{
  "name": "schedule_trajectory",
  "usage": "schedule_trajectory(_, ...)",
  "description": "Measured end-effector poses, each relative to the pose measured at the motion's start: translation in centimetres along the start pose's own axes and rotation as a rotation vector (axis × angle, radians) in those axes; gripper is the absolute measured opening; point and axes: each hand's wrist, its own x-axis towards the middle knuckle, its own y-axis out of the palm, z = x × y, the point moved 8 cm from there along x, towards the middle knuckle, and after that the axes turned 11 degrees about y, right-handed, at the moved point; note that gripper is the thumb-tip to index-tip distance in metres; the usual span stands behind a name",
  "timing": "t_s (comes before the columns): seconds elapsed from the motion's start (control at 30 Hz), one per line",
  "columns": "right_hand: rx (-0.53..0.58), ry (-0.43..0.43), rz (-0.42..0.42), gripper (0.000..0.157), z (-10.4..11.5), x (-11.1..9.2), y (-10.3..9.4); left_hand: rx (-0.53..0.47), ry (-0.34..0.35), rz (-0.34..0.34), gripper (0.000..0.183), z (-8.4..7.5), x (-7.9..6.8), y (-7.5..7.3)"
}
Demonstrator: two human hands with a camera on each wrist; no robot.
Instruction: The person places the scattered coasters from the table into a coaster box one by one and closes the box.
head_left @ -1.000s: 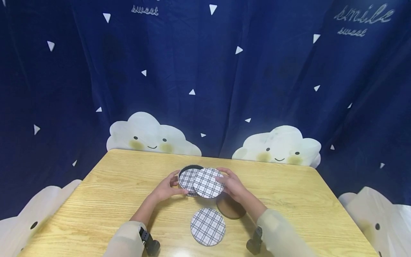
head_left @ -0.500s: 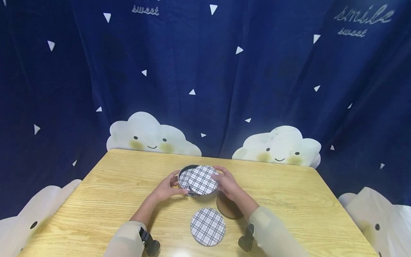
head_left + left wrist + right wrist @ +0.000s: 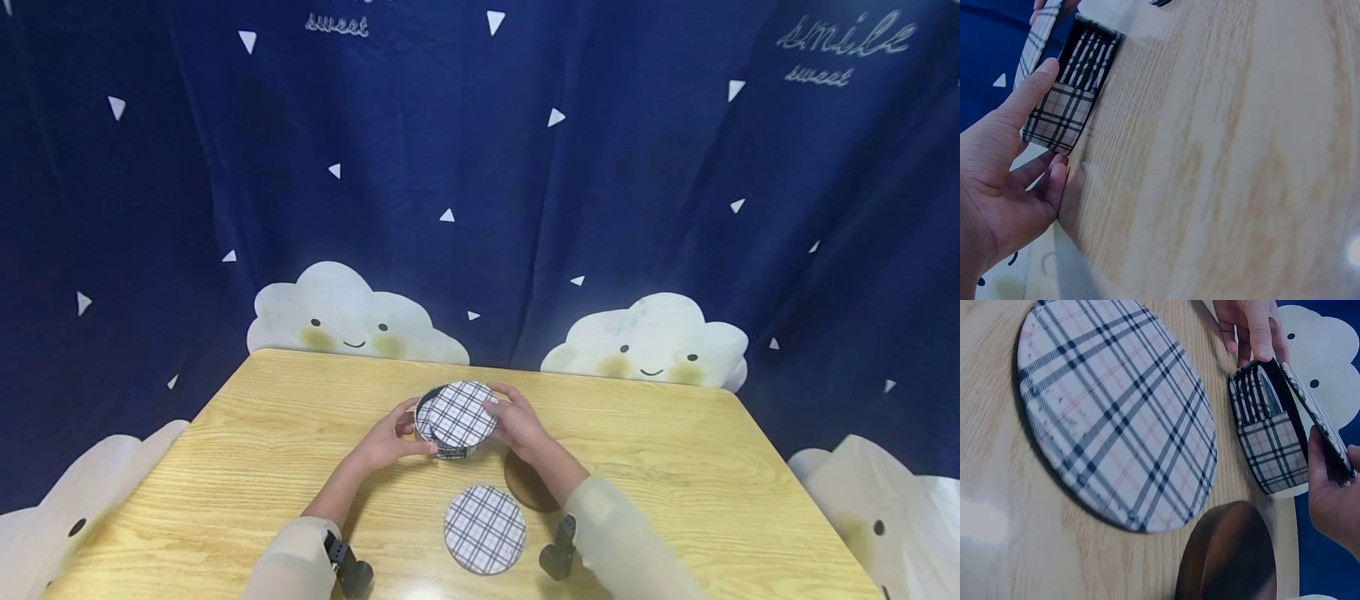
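Observation:
My left hand (image 3: 385, 442) grips the left side of a round plaid coaster holder (image 3: 1272, 453) standing on the table. Through a gap in the holder's wall, several stacked plaid coasters (image 3: 1088, 59) show. With its thumb on top and fingers beneath, my right hand (image 3: 519, 422) holds another round plaid coaster (image 3: 463, 414). That coaster hovers tilted over the holder's open top and hides most of its inside from the head view. A further plaid coaster (image 3: 484, 531) lies flat on the table, nearer to me, with neither hand on it.
A dark brown round disc (image 3: 1229, 556), thick at the edge, lies on the table beneath my right forearm. The wooden table (image 3: 660, 483) reaches back to a blue curtain (image 3: 405, 167) printed with clouds and triangles. Each wrist wears a strapped black device (image 3: 348, 567).
My right hand has moved left and slightly away from me, carrying its coaster further over the holder. More of the brown disc is covered by the right arm. The left hand stays put.

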Motion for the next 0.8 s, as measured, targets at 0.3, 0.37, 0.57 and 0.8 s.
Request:
schedule_trajectory(0.3,-0.040,0.017,-0.011,0.048,0.1,0.2,1.1,0.012,-0.006,-0.001,0.096,0.1,0.1,0.0)
schedule_trajectory(0.37,-0.048,0.019,-0.013,0.048,0.0,0.2,1.3,0.011,-0.004,0.001,0.096,0.1,0.1,0.0)
schedule_trajectory(0.57,-0.045,0.026,-0.030,0.045,-0.2,0.5,1.3,0.015,-0.007,0.005,0.095,0.1,0.0,0.0)
schedule_trajectory(0.8,-0.031,0.035,-0.045,0.044,-0.1,0.6,1.5,0.014,-0.004,0.006,0.094,0.1,0.1,0.1)
